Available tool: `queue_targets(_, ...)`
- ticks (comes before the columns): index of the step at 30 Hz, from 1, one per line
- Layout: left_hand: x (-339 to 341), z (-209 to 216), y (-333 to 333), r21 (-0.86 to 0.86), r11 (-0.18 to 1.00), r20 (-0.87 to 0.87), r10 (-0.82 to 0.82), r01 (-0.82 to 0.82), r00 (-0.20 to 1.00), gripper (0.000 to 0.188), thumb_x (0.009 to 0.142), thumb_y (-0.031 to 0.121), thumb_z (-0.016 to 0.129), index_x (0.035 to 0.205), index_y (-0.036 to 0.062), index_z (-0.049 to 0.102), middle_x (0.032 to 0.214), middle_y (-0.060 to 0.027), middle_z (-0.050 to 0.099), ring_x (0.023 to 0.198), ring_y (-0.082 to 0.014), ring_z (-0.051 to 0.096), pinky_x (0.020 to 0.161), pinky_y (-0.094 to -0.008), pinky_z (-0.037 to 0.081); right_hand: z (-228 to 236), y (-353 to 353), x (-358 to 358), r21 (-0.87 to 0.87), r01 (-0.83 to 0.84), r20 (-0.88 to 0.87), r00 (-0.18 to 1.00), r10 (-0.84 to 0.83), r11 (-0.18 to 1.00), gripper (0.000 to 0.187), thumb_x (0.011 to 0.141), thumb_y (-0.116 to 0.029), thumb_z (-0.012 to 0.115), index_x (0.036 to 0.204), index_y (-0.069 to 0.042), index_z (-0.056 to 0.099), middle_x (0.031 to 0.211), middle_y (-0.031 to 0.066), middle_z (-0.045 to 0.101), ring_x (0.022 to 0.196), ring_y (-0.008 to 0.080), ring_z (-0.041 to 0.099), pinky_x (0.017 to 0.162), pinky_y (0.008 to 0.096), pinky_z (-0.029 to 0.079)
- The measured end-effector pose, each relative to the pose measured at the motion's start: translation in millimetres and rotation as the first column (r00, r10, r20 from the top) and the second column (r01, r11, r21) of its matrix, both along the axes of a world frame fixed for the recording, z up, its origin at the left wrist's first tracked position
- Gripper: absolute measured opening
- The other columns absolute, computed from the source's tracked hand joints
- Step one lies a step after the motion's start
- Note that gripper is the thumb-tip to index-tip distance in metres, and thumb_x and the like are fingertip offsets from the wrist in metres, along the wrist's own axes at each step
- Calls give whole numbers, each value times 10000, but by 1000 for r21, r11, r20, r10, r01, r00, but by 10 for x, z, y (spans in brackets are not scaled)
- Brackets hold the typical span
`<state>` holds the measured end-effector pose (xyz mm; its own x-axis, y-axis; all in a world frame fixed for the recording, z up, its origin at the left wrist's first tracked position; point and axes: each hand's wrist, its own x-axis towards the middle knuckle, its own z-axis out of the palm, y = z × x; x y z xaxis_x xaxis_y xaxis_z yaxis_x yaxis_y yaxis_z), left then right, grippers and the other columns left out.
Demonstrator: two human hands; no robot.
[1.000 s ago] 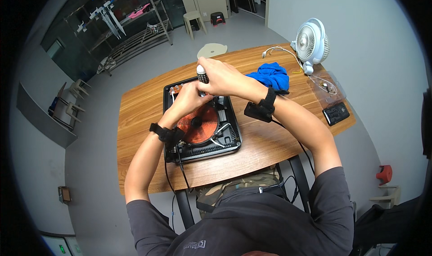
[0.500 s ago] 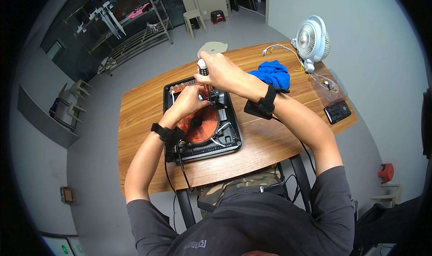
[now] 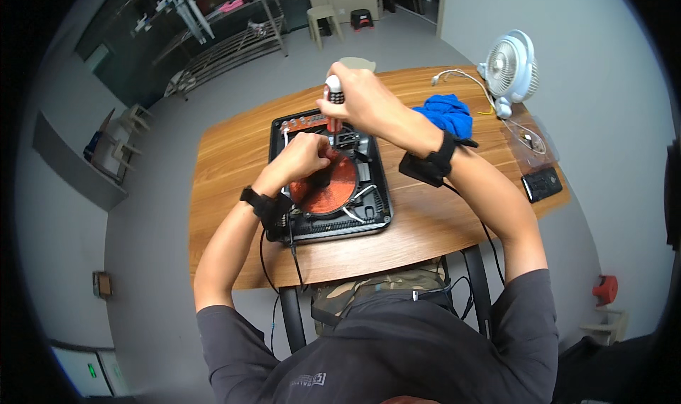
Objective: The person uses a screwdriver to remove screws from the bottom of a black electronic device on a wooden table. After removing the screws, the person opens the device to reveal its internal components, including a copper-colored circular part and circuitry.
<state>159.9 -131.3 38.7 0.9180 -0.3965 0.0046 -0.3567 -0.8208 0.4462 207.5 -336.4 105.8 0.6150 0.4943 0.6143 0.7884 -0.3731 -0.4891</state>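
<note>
An opened induction cooker [image 3: 384, 209] lies on the wooden table, its black housing exposing a round copper coil [image 3: 332, 197] and wiring. My right hand [image 3: 363, 100] is wrapped round the handle of an upright screwdriver [image 3: 334, 97], coloured white, red and black. The screwdriver points down into the far part of the housing, beside black components [image 3: 348, 140]; its tip is too small to make out. Over the coil's far left side, my left hand [image 3: 303, 157] has its fingers curled and pinched together. What they hold, if anything, is hidden.
On the wooden table [image 3: 237, 191], a blue cloth [image 3: 447, 114] lies to the right of the cooker. A white fan [image 3: 509, 67] stands at the far right corner, near a cable, a clear plastic bag [image 3: 526, 140] and a black device [image 3: 542, 184]. A stool [image 3: 358, 64] is beyond the table.
My left hand has drawn back slightly from the black components, toward the coil's middle. The screwdriver remains upright in my right hand. The whole view has shifted a little.
</note>
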Motion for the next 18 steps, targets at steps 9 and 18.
queue_targets(9, -811, -24, 1574, -16, 932, -217, 351, -363, 911, 66, 825, 24, 785, 862, -6, 738, 780, -65, 740, 743, -139, 697, 699, -300, 564, 12, 358, -174, -89, -131, 45, 990, 135, 987, 404, 894, -290, 760, 970, 53, 561, 837, 259, 704, 814, 445, 706, 733, 474, 575)
queue_targets(18, -1394, -549, 2130, 121, 863, -285, 504, -491, 815, 101, 774, 30, 822, 839, 9, 748, 770, -92, 753, 731, -165, 714, 679, -319, 572, 61, 825, -457, -136, -251, -48, 968, 247, 958, 374, 907, -274, 730, 953, 48, 544, 854, 259, 709, 843, 438, 708, 760, 468, 580)
